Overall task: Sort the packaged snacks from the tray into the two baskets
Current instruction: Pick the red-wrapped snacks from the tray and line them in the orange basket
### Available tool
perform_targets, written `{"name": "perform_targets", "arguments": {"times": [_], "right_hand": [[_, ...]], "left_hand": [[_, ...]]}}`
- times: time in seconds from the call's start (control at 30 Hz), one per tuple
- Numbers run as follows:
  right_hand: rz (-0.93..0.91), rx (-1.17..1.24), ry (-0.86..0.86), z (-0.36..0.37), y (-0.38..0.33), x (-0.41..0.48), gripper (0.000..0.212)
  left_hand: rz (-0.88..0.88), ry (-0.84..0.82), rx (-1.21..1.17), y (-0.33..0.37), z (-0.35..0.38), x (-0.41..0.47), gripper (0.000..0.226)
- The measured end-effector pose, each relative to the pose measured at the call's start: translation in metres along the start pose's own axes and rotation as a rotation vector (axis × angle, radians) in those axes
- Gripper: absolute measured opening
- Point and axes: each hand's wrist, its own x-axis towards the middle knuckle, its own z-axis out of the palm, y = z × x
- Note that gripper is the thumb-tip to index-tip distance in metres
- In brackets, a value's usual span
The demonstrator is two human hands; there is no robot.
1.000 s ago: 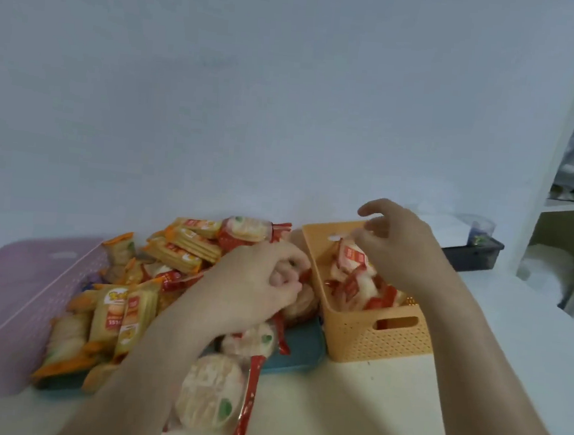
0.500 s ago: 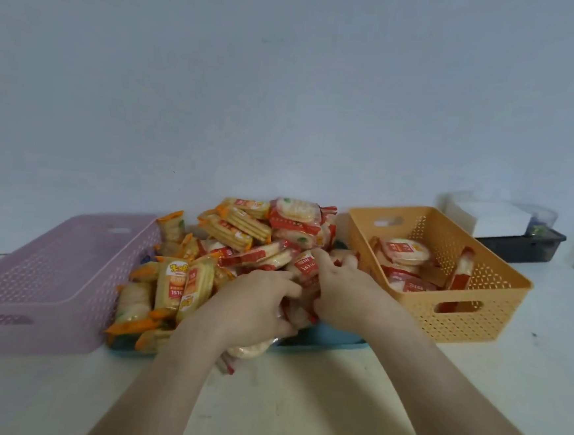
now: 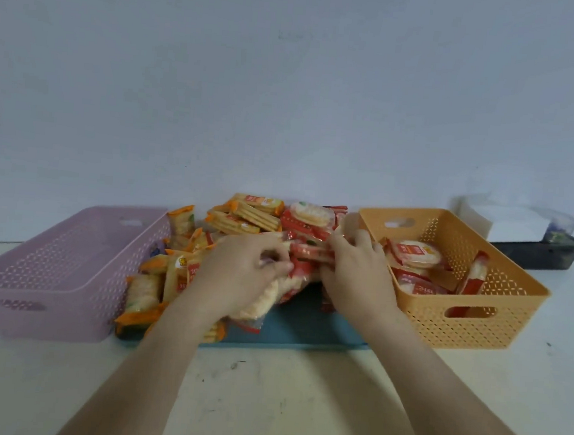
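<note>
Tabletop (image 3: 282,388): sorting is at an early stage. Pink basket (image 3: 49,298), centre left, shows no packets. Orange basket (image 3: 458,330), centre right, holds about 5 red packs. Blue tray (image 3: 304,332) between them carries most of the snack pile (image 3: 244,217). Left hand (image 3: 240,275): grip curled round pale round packs. Right hand (image 3: 359,281): grip pinching a red pack (image 3: 310,251) over the tray. Dark bin (image 3: 543,253), right, obstructs nothing.

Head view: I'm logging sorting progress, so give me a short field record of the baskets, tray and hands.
pink basket: left of the tray, no snacks visible inside
orange basket: right of the tray, holds red-wrapped packs
tray: between the baskets, heaped with snack packs
left hand: grips a round-cracker pack over the tray
right hand: pinches a red pack above the tray
</note>
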Motion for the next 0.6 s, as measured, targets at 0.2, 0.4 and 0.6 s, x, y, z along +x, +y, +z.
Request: {"name": "perform_targets", "arguments": {"times": [0.2,0.4,0.6], "right_hand": [[0.062,0.685,-0.002,-0.053,-0.006,0.014,0.027],[-0.020,0.572,0.397,-0.114,-0.004,0.010,0.027],[0.174,0.355,0.318,-0.132,0.042,0.013,0.032]], "left_hand": [[-0.044,0.233,-0.454,0.013,-0.035,-0.001,0.016],[0.100,0.449,-0.763,0.087,-0.027,0.020,0.013],[0.271,0.391,-0.487,0.161,0.038,0.063,0.012]]}}
